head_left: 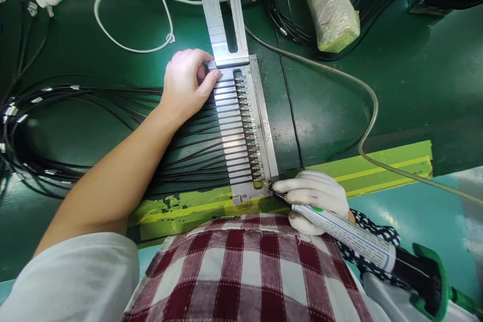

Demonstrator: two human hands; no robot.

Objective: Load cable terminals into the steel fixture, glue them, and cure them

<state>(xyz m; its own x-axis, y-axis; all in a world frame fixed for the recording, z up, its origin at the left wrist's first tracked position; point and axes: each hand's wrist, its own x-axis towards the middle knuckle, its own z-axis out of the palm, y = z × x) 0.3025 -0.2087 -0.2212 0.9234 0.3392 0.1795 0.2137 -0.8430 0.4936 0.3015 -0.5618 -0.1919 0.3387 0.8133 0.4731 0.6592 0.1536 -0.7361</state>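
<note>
A flat metal fixture (236, 161) lies in front of me, with a row of small cable connectors (249, 126) seated along it. Thin black cables (188, 153) run leftward from the connectors. At the fixture's far end, my bare left hand (186, 80) is closed, thumb and fingers pinching a small metal block (212, 65) at its edge. My gloved right hand (319, 196) grips a labelled dispensing syringe (347, 236) with a green flange. The syringe's dark tip is at the near right corner of the fixture, close to the last connector; whether it touches is unclear.
Coiled black cables (22, 161) lie at left. A slotted metal bar (221, 15) extends from the fixture's far end. A pale hose (368, 95) curves across the right side. Behind it sits a plastic-wrapped block (335, 15). Yellow-green tape (388, 161) lines the table's front edge.
</note>
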